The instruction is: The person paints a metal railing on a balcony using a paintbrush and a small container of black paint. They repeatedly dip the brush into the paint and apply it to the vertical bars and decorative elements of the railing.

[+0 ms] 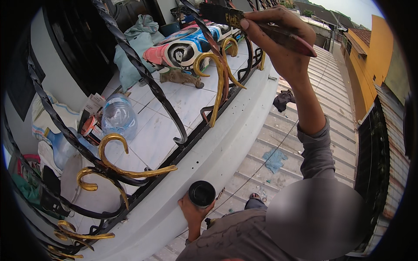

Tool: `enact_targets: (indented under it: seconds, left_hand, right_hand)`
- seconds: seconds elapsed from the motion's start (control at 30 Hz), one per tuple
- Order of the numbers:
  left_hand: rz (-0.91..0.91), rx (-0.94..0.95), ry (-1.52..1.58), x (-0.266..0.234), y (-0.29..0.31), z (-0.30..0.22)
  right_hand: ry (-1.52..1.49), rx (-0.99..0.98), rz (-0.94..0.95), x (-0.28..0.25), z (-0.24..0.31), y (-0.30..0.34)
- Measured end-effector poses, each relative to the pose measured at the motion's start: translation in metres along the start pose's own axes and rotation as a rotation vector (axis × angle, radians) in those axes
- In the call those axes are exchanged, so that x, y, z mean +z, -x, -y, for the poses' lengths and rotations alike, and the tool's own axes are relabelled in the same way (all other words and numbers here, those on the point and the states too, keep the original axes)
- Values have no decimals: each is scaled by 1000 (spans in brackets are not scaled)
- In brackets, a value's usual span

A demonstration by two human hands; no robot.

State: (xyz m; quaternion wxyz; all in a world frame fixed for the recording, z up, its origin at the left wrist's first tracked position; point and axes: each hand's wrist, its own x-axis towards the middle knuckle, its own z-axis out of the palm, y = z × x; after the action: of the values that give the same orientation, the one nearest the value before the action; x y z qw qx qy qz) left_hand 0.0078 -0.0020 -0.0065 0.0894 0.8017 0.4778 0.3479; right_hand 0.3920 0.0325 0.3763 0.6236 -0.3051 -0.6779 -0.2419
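Note:
My right hand (pixel 285 39) is raised at the top, its fingers closed around the handle of a paintbrush (pixel 291 40). The dark, paint-crusted brush head points left and lies at a twisted black railing bar (pixel 201 21); whether the bristles touch it I cannot tell. Lower down, my left hand (pixel 194 212) wraps round a small dark cup (pixel 202 194) with black paint inside, held against the white ledge (pixel 209 163). Gold-coloured scrolls (pixel 212 87) branch off the railing near the brush, with more gold scrolls (pixel 130 172) to the lower left.
Behind the railing, a tiled floor (pixel 161 104) carries a large clear plastic bottle (pixel 119 115), bags and a colourful padded object (pixel 183 48). Below the ledge lies a corrugated roof (pixel 322 100) with a blue rag (pixel 274 160) and a dark cloth (pixel 284 101). A thin cable crosses it.

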Motion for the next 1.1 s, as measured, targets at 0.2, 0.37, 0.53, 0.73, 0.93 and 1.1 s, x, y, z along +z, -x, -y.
enact_targets:
  seconds: [0.2, 0.37, 0.53, 0.73, 0.93, 1.1]
  left_hand:
    - [26, -58, -38, -2, 2, -1]
    - [21, 12, -47, -1, 0, 1]
    - [14, -8, -79, 2, 2, 3]
    - [5, 25, -115, 4, 4, 8]
    - [42, 17, -84, 0, 2, 2]
    - [8, 50, -94, -2, -2, 0]
  right_hand:
    - [-155, 63, 3, -4, -16, -12]
    - [-45, 84, 147, -9, -26, -7]
    - [-141, 177, -149, -5, -21, -2]
    - [-276, 323, -75, 7, -23, 6]
    - [-330, 237, -153, 10, -9, 19]
    - [-40, 201, -91, 8, 24, 23]
